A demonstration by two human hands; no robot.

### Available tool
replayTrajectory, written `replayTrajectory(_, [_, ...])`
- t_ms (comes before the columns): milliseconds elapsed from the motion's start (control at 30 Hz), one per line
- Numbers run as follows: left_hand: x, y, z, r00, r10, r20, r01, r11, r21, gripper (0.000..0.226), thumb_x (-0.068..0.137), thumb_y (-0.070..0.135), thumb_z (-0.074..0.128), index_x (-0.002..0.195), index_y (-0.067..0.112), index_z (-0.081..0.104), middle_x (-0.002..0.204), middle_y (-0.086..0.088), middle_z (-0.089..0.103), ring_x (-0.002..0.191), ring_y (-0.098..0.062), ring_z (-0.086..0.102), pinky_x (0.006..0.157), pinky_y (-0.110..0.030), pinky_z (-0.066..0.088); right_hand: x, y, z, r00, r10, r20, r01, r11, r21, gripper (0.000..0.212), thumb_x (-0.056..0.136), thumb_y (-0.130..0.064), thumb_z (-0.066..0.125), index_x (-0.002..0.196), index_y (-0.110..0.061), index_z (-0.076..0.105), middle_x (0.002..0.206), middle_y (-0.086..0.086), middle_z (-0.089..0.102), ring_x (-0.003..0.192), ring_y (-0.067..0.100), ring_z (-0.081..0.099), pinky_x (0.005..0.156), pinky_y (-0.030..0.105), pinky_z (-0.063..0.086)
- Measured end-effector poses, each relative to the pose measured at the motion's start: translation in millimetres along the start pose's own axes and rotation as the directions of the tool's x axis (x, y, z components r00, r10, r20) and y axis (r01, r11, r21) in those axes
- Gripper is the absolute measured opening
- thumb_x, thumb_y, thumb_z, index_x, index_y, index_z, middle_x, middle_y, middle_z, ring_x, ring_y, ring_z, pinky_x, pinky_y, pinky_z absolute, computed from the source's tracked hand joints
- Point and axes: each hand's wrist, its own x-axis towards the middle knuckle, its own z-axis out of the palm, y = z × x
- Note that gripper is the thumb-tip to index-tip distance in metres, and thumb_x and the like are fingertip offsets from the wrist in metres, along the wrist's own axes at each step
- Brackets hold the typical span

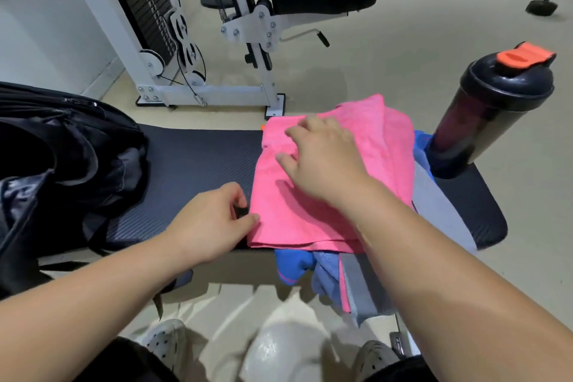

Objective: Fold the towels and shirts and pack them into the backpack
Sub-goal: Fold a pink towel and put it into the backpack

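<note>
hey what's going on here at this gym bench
A person is folding a pink towel on a black bench. The right hand lies flat on top of it while the left hand pinches its near left corner. More clothes lie underneath, and the open backpack waits at the left. A shaker bottle stands at the right.

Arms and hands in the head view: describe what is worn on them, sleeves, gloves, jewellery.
Both forearms are bare as far as the picture shows; no sleeve reaches into view. The left hand and the right hand wear no gloves. No watch, bracelet or ring shows on either wrist or on the fingers that can be seen. No markings, tape or straps appear on the arms.
</note>
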Motion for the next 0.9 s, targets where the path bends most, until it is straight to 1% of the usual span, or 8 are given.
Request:
replayTrajectory(67, [-1, -9, 8, 1.0, 0.01, -0.011, -0.01, 1.0, 0.009, 0.03, 0.084, 0.046, 0.072, 0.097, 0.025, 0.054, 0.077, 0.007, 0.064, 0.075, -0.016, 0.059, 0.07, -0.035, 0.048, 9, -18, 17, 0.992, -0.025, 0.126, 0.023, 1.0, 0.017, 0.054, 0.097, -0.057, 0.043, 0.137, -0.024, 0.055, 0.136, 0.006, 0.052, 0.126, 0.032, 0.041, 0.101, 0.047, 0.037])
replayTrajectory(233, [8, -7, 21, 0.994, 0.072, -0.078, -0.078, 0.994, -0.072, 0.042, 0.079, 0.043, 0.078, 0.107, 0.023, 0.054, 0.078, 0.005, 0.067, 0.08, -0.023, 0.064, 0.073, -0.04, 0.05, 50, -34, 43, 0.959, 0.054, 0.277, -0.064, 0.998, 0.028, 0.059, 0.099, -0.064, 0.031, 0.147, -0.033, 0.045, 0.149, 0.01, 0.043, 0.135, 0.036, 0.035, 0.107, 0.051, 0.031])
replayTrajectory(333, [11, -7, 24, 0.989, 0.146, -0.04, -0.146, 0.989, -0.011, 0.044, 0.077, 0.032, 0.077, 0.113, 0.025, 0.052, 0.085, 0.004, 0.063, 0.089, -0.027, 0.062, 0.074, -0.038, 0.048, 69, -32, 47, 0.912, 0.113, 0.395, -0.104, 0.994, -0.044, 0.061, 0.098, -0.069, 0.025, 0.152, -0.043, 0.036, 0.157, 0.01, 0.034, 0.142, 0.037, 0.028, 0.111, 0.051, 0.029])
replayTrajectory(400, [11, -8, 26, 0.983, 0.183, 0.023, -0.183, 0.983, -0.002, 0.041, 0.078, 0.027, 0.075, 0.112, 0.028, 0.052, 0.08, 0.009, 0.056, 0.086, -0.026, 0.058, 0.071, -0.036, 0.044, 74, -32, 50, 0.89, 0.138, 0.435, -0.1, 0.989, -0.108, 0.061, 0.097, -0.071, 0.021, 0.151, -0.046, 0.038, 0.158, 0.01, 0.031, 0.142, 0.038, 0.027, 0.111, 0.052, 0.028])
replayTrajectory(467, [13, -12, 24, 0.973, 0.215, 0.084, -0.213, 0.977, -0.03, 0.037, 0.077, 0.023, 0.074, 0.106, 0.03, 0.053, 0.074, 0.01, 0.052, 0.08, -0.023, 0.053, 0.07, -0.036, 0.045, 77, -37, 55, 0.893, 0.148, 0.425, -0.091, 0.984, -0.152, 0.066, 0.096, -0.073, 0.017, 0.148, -0.042, 0.044, 0.156, 0.012, 0.032, 0.14, 0.039, 0.028, 0.111, 0.053, 0.027])
replayTrajectory(633, [18, -19, 19, 0.953, 0.248, 0.177, -0.227, 0.966, -0.127, 0.023, 0.074, 0.014, 0.073, 0.09, 0.028, 0.062, 0.064, 0.008, 0.054, 0.064, -0.009, 0.05, 0.066, -0.032, 0.045, 77, -48, 59, 0.924, 0.183, 0.337, -0.123, 0.974, -0.191, 0.085, 0.096, -0.073, 0.015, 0.144, -0.014, 0.052, 0.155, 0.011, 0.035, 0.14, 0.036, 0.03, 0.11, 0.051, 0.027])
replayTrajectory(767, [17, -23, 7, 0.935, 0.27, 0.23, -0.221, 0.951, -0.219, 0.021, 0.077, 0.01, 0.073, 0.086, 0.028, 0.067, 0.061, 0.008, 0.049, 0.054, -0.006, 0.043, 0.055, -0.02, 0.035, 77, -55, 57, 0.947, 0.175, 0.269, -0.151, 0.982, -0.11, 0.081, 0.097, -0.071, 0.02, 0.148, -0.012, 0.045, 0.154, 0.008, 0.037, 0.137, 0.035, 0.034, 0.109, 0.051, 0.029])
replayTrajectory(900, [15, -33, -16, 0.912, 0.28, 0.3, -0.199, 0.941, -0.272, 0.023, 0.077, 0.005, 0.072, 0.088, 0.025, 0.07, 0.061, 0.007, 0.047, 0.052, -0.006, 0.04, 0.053, -0.021, 0.034, 80, -72, 50, 0.977, 0.147, 0.155, -0.146, 0.989, -0.018, 0.072, 0.101, -0.063, 0.024, 0.153, -0.014, 0.037, 0.159, 0.001, 0.033, 0.138, 0.033, 0.033, 0.109, 0.052, 0.028])
